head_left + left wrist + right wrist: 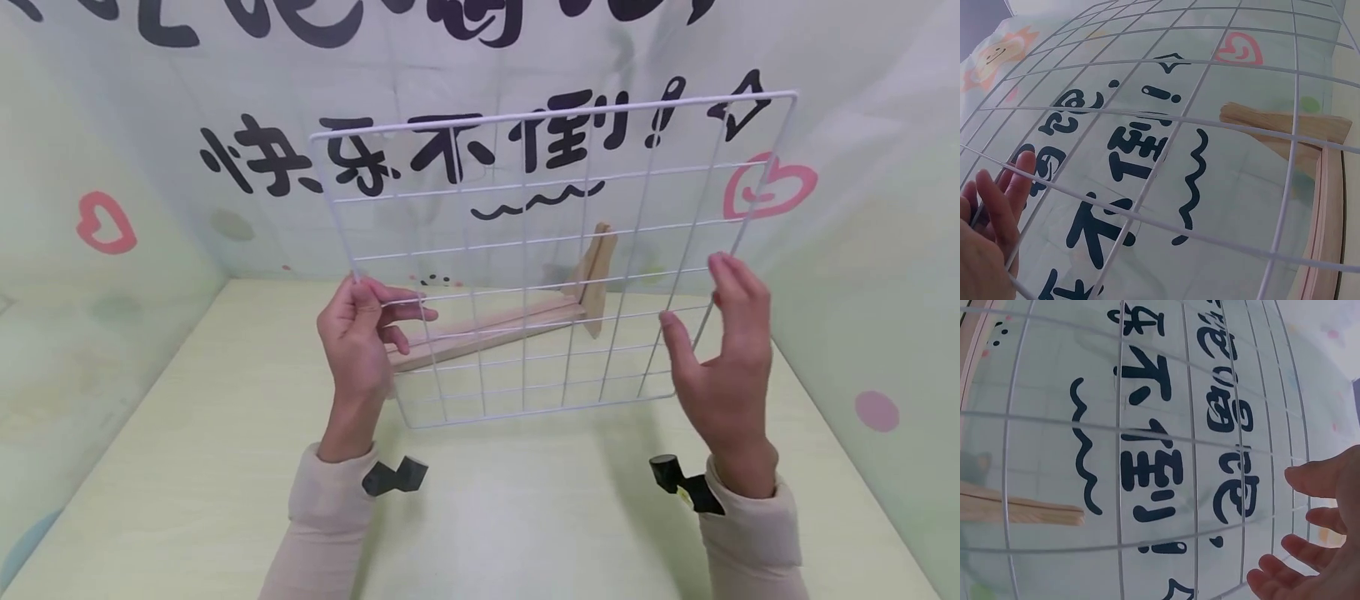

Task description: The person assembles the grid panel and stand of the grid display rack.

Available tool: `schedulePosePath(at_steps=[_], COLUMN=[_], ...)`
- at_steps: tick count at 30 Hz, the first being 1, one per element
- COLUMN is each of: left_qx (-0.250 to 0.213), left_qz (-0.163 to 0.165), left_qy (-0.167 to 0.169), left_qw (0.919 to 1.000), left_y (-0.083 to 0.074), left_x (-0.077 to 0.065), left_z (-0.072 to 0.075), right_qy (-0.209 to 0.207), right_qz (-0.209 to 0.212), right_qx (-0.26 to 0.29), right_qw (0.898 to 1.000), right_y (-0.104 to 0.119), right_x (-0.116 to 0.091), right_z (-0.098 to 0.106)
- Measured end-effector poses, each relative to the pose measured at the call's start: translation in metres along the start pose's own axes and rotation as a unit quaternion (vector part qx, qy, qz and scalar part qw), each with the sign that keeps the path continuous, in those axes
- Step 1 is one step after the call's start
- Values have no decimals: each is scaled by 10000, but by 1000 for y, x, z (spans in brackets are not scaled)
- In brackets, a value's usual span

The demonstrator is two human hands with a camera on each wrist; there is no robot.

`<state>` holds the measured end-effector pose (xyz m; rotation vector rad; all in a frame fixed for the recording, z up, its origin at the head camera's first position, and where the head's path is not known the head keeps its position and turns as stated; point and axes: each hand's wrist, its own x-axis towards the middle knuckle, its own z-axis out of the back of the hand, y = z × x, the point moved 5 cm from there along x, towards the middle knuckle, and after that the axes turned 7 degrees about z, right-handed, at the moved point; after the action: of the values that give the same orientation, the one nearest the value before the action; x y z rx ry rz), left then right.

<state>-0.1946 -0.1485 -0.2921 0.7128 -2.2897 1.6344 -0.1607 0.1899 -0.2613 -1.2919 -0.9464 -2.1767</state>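
A white wire grid panel (pixel 525 243) is held up, tilted, above the table. My left hand (pixel 358 329) grips its left edge, with the thumb on the near side and fingers reaching past the wires; in the left wrist view that hand (pixel 994 219) shows at the lower left. Beside the panel's right edge, my right hand (pixel 723 358) has its thumb and fingers spread apart. The right wrist view shows this hand (pixel 1316 537) with loosely bent fingers and no grip on the wires. Whether it touches the edge I cannot tell.
Behind the panel, a wooden piece (pixel 487 329) with a long bar and a crosswise end lies on the pale table (pixel 495 508). A printed cloth backdrop (pixel 262 225) with black characters and pink hearts stands behind it, with walls at both sides.
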Motion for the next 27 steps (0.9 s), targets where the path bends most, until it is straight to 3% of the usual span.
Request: schedulePosePath(at_steps=[8, 15, 27], left_qx=[124, 117, 348], left_qz=[-185, -272, -384], left_qy=[42, 175, 360], left_qw=[9997, 9994, 9980], left_y=[-2, -3, -2], left_x=[-1, 0, -5], left_z=[2, -1, -6], right_qy=[294, 957, 1878], right_qz=[789, 1242, 1060], right_qx=[288, 508, 95], right_qw=[9960, 9863, 9764], right_y=[27, 40, 47], right_x=[-7, -13, -27], right_z=[-23, -40, -60])
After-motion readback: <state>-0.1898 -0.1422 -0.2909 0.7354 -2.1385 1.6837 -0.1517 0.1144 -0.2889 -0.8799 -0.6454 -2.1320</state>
